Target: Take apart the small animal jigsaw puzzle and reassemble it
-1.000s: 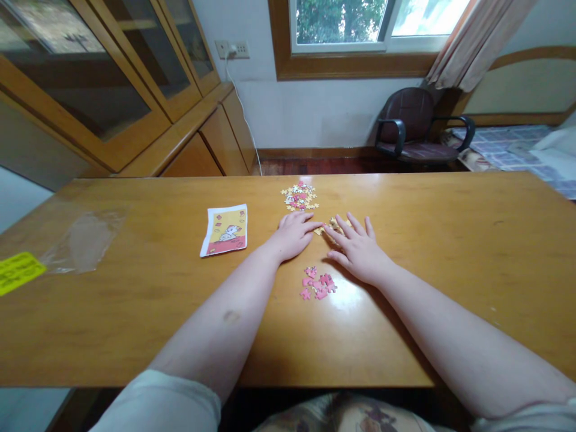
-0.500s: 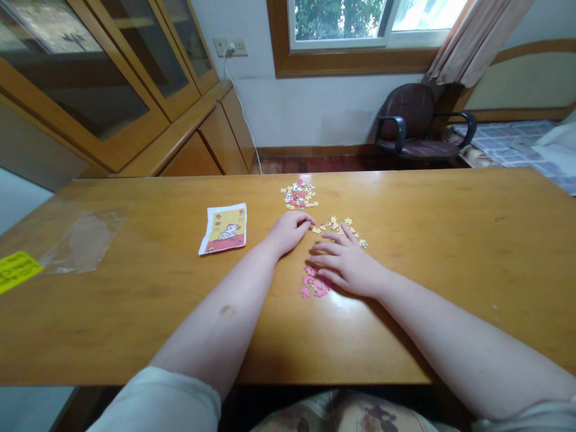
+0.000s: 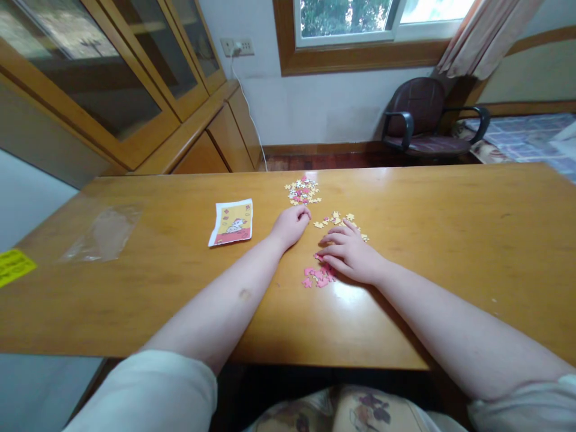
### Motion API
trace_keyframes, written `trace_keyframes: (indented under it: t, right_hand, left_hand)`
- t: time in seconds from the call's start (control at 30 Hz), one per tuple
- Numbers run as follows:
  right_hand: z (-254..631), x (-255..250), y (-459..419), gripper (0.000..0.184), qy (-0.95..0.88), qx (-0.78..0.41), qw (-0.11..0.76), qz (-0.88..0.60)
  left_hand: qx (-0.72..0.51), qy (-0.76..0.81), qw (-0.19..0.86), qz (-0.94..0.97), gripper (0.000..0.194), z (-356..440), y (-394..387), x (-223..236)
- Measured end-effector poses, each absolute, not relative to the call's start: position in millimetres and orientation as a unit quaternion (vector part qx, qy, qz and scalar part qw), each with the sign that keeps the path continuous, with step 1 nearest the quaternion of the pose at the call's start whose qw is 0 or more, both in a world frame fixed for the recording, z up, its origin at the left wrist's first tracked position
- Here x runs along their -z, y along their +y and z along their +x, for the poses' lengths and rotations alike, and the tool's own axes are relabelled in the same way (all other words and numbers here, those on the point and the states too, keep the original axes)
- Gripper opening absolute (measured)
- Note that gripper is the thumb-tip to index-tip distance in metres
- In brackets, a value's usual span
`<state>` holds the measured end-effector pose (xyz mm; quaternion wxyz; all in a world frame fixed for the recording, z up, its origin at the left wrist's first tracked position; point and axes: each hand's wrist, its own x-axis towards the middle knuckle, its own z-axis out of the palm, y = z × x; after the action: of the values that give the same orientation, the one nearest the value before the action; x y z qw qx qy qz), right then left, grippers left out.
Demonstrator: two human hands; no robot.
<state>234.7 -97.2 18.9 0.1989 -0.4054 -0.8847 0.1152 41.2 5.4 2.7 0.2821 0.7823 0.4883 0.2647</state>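
Note:
My left hand [image 3: 291, 225] rests on the table just below a mixed pile of jigsaw puzzle pieces [image 3: 302, 192]. Its fingers are curled in, and whatever may be inside them is hidden. My right hand [image 3: 350, 252] lies palm down with fingers apart, partly covering two groups. Beyond its fingertips are yellow puzzle pieces [image 3: 335, 217], loosely spread. Pink puzzle pieces [image 3: 320, 277] lie below and left of it, one of them near its fingertips. Left of my left hand, a picture card [image 3: 233, 224] shows a white animal on yellow and pink.
The wooden table [image 3: 180, 312] holds a clear plastic bag [image 3: 105, 234] and a yellow label [image 3: 15, 267] at the left. Past the far edge stand a glass-door cabinet [image 3: 189, 129] and an office chair [image 3: 416, 117].
My left hand's fingers have curled in and drawn away from the yellow pieces. My right hand has shifted slightly, uncovering a pink piece near its fingertips. The camera view has moved a little.

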Motion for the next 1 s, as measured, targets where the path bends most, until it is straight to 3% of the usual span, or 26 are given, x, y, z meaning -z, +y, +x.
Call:
trace_keyframes:
  t: [0.17, 0.3, 0.43, 0.6, 1.0]
  right_hand:
    - [237, -18, -93, 0.024, -0.860, -0.109, 0.233, -0.442]
    - [236, -15, -93, 0.023, -0.848, -0.098, 0.238, -0.463]
    - [237, -10, -92, 0.022, -0.874, -0.100, 0.216, -0.424]
    - [237, -7, -91, 0.021, -0.871, -0.094, 0.217, -0.430]
    - [234, -5, -89, 0.020, -0.852, -0.063, 0.258, -0.451]
  left_hand:
    - [-0.253, 0.543, 0.326, 0.731, 0.019, 27, -26, -5]
    - [-0.238, 0.479, 0.264, 0.803, 0.020, 12, -57, -19]
    - [-0.145, 0.387, 0.184, 0.892, 0.024, 7, -69, -37]
    - [-0.058, 0.367, 0.192, 0.908, 0.034, 10, -71, -35]
    - [-0.092, 0.413, 0.205, 0.883, 0.030, 18, -69, -25]
